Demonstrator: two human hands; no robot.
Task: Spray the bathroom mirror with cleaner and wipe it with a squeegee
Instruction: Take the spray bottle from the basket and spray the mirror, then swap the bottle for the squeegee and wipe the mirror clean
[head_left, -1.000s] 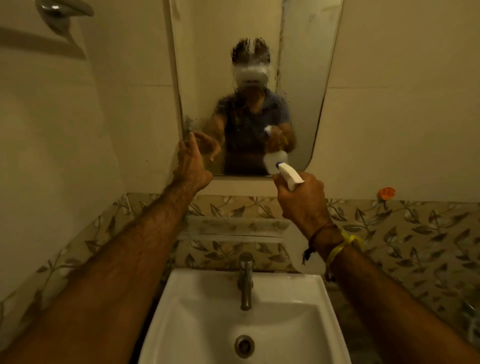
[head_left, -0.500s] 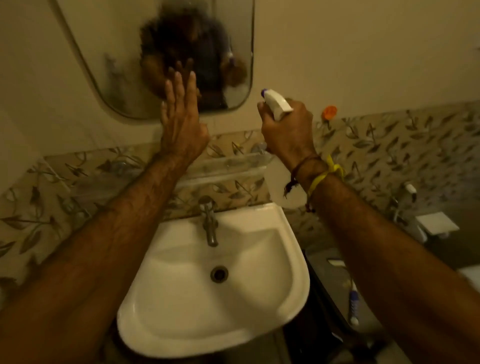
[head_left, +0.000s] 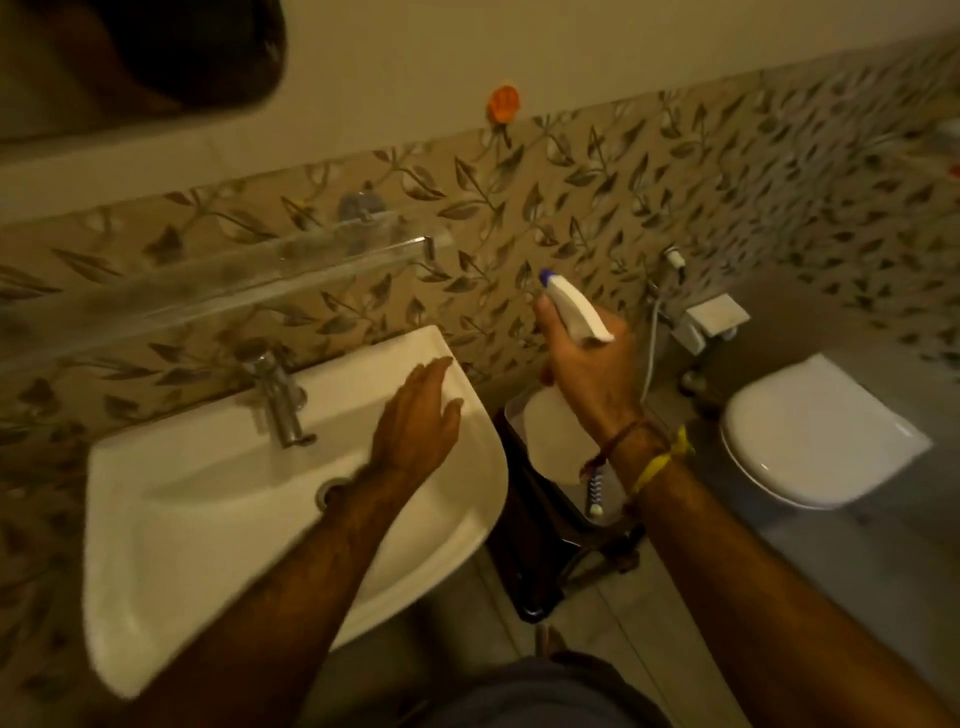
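My right hand (head_left: 589, 364) grips a white spray bottle (head_left: 569, 306) by its neck, its blue-tipped nozzle pointing up and left; the bottle's pale body (head_left: 550, 436) hangs below my wrist, right of the sink. My left hand (head_left: 418, 415) hovers over the right part of the white sink (head_left: 171, 545), fingers straight and holding nothing. Only the mirror's lower corner (head_left: 130, 62) shows at the top left, dark with a reflection. A thin white and blue object (head_left: 595, 491) lies below the bottle on the dark stand; I cannot tell what it is.
A chrome tap (head_left: 280, 405) rises at the sink's back. A glass shelf (head_left: 218, 280) runs along the leaf-patterned tiles above it. A dark stand (head_left: 535, 561) sits between the sink and a white toilet (head_left: 815, 431). An orange hook (head_left: 503, 104) is stuck to the wall.
My view has swung down and right, away from the mirror. My left hand dropped from the mirror to over the sink. My right hand lowered the bottle beside the sink.
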